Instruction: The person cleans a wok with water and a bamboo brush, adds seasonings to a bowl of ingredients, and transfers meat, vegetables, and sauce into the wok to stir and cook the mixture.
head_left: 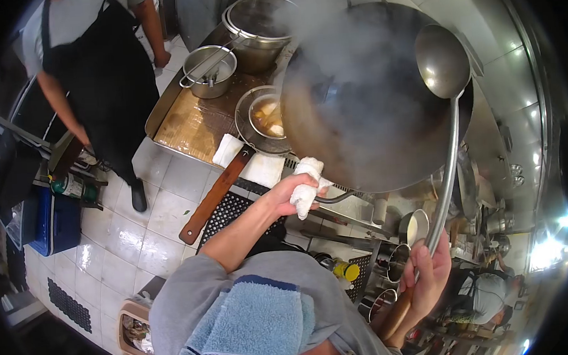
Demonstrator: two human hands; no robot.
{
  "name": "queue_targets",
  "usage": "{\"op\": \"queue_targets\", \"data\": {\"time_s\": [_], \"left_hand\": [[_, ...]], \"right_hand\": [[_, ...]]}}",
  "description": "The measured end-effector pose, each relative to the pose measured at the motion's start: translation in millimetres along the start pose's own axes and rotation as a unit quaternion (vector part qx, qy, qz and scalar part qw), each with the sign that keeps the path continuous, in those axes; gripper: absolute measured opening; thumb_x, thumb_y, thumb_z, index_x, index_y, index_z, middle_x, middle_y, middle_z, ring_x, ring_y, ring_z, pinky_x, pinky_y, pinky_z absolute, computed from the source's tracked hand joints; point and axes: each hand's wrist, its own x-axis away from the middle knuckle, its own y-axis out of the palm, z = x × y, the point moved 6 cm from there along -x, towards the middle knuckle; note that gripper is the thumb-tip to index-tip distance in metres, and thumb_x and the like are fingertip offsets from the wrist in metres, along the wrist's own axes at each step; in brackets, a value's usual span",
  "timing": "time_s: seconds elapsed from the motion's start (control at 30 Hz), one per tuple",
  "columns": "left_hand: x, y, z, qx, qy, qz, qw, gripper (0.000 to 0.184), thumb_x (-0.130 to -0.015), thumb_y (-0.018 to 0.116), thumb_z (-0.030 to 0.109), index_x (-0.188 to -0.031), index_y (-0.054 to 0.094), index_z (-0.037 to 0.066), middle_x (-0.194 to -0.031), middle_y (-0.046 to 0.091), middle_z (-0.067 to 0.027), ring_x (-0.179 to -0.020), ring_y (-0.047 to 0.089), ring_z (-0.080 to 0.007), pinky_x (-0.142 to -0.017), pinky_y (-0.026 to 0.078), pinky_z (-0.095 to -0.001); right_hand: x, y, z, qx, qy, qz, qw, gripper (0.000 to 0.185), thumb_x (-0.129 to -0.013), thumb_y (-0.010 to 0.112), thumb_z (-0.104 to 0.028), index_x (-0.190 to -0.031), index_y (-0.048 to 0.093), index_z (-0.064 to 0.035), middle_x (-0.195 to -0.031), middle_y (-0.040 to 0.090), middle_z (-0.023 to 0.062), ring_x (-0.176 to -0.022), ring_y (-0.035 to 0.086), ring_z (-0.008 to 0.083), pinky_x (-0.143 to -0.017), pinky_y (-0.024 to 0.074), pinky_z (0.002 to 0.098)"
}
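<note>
Wok (pixel 374 112), steaming, approx. 1 o'clock from person (pixel 253 266). L–R, by wok's clock, as I see it: wood-hdld strainer (pixel 244 125), approx. 9; L hand (pixel 287 194), approx. 7, clamped on white cloth (pixel 305 194) at wok hdl (pixel 338 198); R hand (pixel 427 268), approx. 5:30, fingers wrapped rnd ladle (pixel 443 60), bowl approx. 2. Hands well apart.

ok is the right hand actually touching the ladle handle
Touching: the head view shows the right hand closed around the ladle handle, with no gap between them.
</note>
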Motion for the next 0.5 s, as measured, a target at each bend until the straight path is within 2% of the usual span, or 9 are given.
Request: {"op": "queue_targets", "data": {"time_s": [0.1, 0.3, 0.4, 0.5], "left_hand": [[-5, 9, 0, -0.014, -0.003, -0.039, 0.999, 0.027, -0.076, 0.059, 0.015, -0.098, 0.044, 0.011, -0.079, 0.050, -0.0072, -0.070, 0.049, -0.0137, -0.050, 0.041, -0.0277], [-15, 17, 3, -0.041, 0.009, -0.016, 0.999, 0.026, -0.076, 0.060, 0.016, -0.096, 0.046, 0.008, -0.080, 0.052, -0.0087, -0.070, 0.051, -0.0148, -0.050, 0.043, -0.0286], [-17, 16, 7, -0.086, 0.000, 0.016, 0.996, 0.028, -0.077, 0.060, 0.014, -0.101, 0.048, 0.008, -0.081, 0.054, -0.0096, -0.069, 0.053, -0.0163, -0.051, 0.044, -0.0289], [-22, 12, 8, -0.112, 0.019, 0.112, 0.987, 0.032, -0.077, 0.061, 0.012, -0.106, 0.048, 0.007, -0.082, 0.055, -0.0101, -0.069, 0.056, -0.0178, -0.052, 0.048, -0.0308]], "right_hand": [[2, -1, -5, -0.009, -0.006, 0.012, 1.000, 0.062, -0.090, 0.059, -0.011, -0.141, 0.029, 0.0061, -0.068, 0.045, 0.0020, -0.039, 0.037, 0.0038, -0.030, 0.0321, 0.0186], [-2, -16, -4, 0.008, -0.014, 0.016, 1.000, 0.061, -0.089, 0.058, -0.008, -0.141, 0.030, 0.0063, -0.069, 0.047, 0.0019, -0.039, 0.039, 0.0041, -0.031, 0.0323, 0.0190], [-6, -23, 5, 0.012, 0.012, 0.041, 0.999, 0.061, -0.089, 0.057, -0.007, -0.141, 0.029, 0.0067, -0.067, 0.047, 0.0013, -0.039, 0.040, 0.0039, -0.032, 0.0326, 0.0190], [-21, -42, 32, 0.005, 0.035, 0.026, 0.999, 0.061, -0.089, 0.056, -0.008, -0.142, 0.029, 0.0063, -0.065, 0.047, 0.0004, -0.039, 0.039, 0.0036, -0.032, 0.0324, 0.0188]]}}
